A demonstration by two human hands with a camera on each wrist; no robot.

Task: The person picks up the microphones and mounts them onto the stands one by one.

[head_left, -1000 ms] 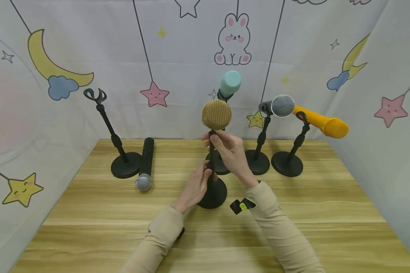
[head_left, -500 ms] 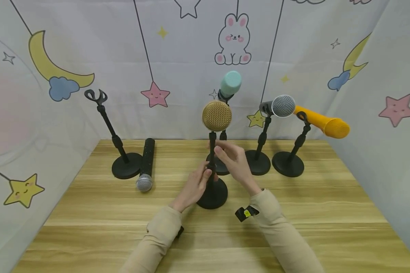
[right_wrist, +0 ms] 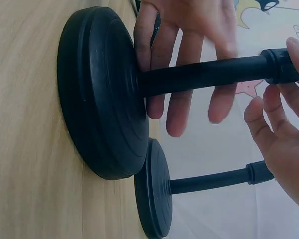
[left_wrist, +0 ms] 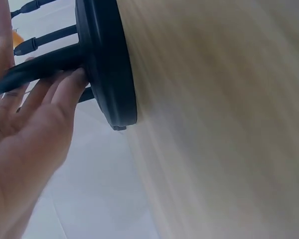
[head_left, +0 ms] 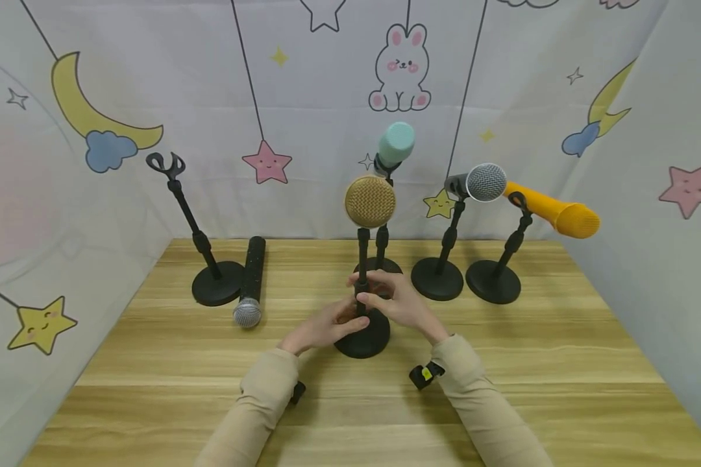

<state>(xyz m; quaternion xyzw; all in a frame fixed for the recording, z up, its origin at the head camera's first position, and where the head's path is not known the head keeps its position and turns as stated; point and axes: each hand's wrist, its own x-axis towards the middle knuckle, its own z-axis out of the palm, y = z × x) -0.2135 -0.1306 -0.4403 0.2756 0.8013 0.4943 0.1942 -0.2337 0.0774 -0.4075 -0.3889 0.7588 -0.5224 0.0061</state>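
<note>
Gold microphone (head_left: 370, 202) straight ahead of me, its mesh head at the top of a black stand (head_left: 363, 250). Handle and clip hidden behind that head. Pole looks upright; the round base (head_left: 359, 347) sits flat on the worktop (head_left: 169, 389).

My right hand (head_left: 405, 303) pinches the collar (right_wrist: 279, 64) partway up the pole — thumb on the near side, fingers on the far side. My left hand (head_left: 321, 325) is lower, near the base, fingers spread and mostly straight behind the pole, not wrapped round it; whether they press on it, I cannot tell.

Step in hand, as I read it: adjusting or steadying the stand at the collar, with the microphone already up top. The next move there would call for a firm hold low down — the head is high and bulky, so a hard twist could rock the base.

Round about: mint microphone (head_left: 396, 143) behind, silver-headed microphone (head_left: 485, 182) and orange microphone (head_left: 561, 211) on stands to the right. Off left, a black microphone (head_left: 252, 275) lies just beside a spare stand (head_left: 191, 224) whose forked clip carries nothing. Turning to that pair would call for a reach left.
</note>
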